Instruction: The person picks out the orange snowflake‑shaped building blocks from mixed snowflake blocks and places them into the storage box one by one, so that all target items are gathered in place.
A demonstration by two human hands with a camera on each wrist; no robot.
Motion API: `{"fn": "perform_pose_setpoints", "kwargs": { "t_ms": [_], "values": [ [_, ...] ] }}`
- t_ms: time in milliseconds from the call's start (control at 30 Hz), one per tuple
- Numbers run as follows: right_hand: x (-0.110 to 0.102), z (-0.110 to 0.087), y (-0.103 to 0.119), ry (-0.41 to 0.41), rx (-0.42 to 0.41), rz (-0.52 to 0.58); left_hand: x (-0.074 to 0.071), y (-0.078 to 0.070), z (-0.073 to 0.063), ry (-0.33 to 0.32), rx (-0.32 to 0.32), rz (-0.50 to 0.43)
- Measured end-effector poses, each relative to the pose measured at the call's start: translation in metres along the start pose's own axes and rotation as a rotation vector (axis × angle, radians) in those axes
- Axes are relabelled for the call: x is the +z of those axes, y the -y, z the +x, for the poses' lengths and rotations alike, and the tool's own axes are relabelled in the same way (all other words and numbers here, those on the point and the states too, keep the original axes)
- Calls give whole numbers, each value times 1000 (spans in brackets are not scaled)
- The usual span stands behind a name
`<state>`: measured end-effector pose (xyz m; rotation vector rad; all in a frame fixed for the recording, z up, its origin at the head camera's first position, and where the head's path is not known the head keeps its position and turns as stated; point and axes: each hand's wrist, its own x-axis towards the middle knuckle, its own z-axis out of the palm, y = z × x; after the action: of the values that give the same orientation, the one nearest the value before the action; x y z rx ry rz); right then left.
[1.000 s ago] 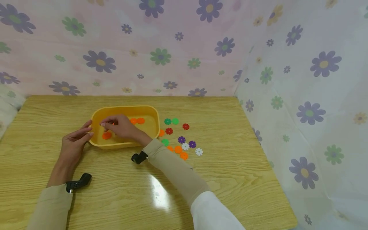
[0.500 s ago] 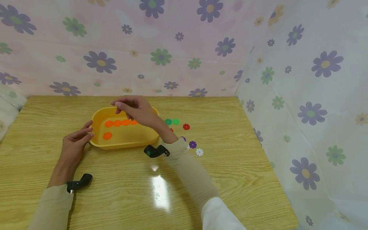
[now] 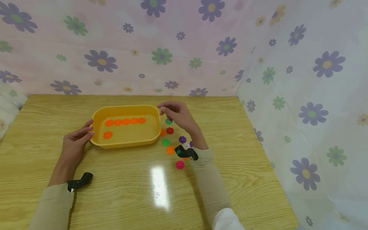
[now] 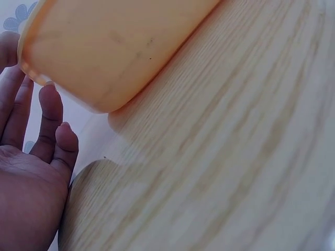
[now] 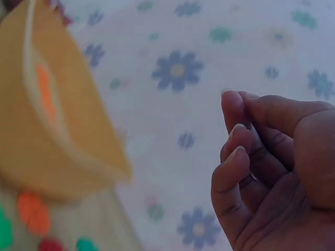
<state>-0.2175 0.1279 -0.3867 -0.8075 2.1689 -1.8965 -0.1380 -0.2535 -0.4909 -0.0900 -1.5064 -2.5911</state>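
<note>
A yellow plastic tub (image 3: 126,144) stands on the table with several orange notched plastic discs (image 3: 126,121) in a row inside, and one more orange disc (image 3: 107,134) below them. My left hand (image 3: 75,142) rests its fingertips on the tub's left end; in the left wrist view its fingers (image 4: 51,107) lie at the rim. My right hand (image 3: 181,116) hovers just beyond the tub's right end, fingers loosely curled, thumb against the forefinger. Nothing shows between those fingertips in the right wrist view. Under that hand and wrist lie loose discs, partly hidden.
Right of the tub, scattered discs lie on the wooden table (image 3: 241,166): a red disc (image 3: 170,130), a purple disc (image 3: 182,139), a green disc (image 3: 165,142), a pink disc (image 3: 180,164) and others. A flowered cloth (image 3: 178,51) hangs behind and at the right.
My right hand has lifted out of the tub and moved right past its end. The orange row in the tub is now uncovered, and a pink disc shows beneath the forearm. The left hand has stayed.
</note>
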Motion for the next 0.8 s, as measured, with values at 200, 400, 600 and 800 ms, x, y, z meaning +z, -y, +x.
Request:
{"fn": "perform_pose_setpoints", "kwargs": {
  "t_ms": [200,400,600,800],
  "values": [
    [-30,-36,-39,21,187,-133,-1,0,-1,-10,-10,10],
    [-42,-67,-67,224,261,-286,-2,0,-1,-6,-9,12],
    [-42,-80,-78,332,243,-299,-1,0,-2,-3,-8,13],
    [-41,-84,-75,329,270,-315,0,0,-1,-12,-17,24]
  ]
}}
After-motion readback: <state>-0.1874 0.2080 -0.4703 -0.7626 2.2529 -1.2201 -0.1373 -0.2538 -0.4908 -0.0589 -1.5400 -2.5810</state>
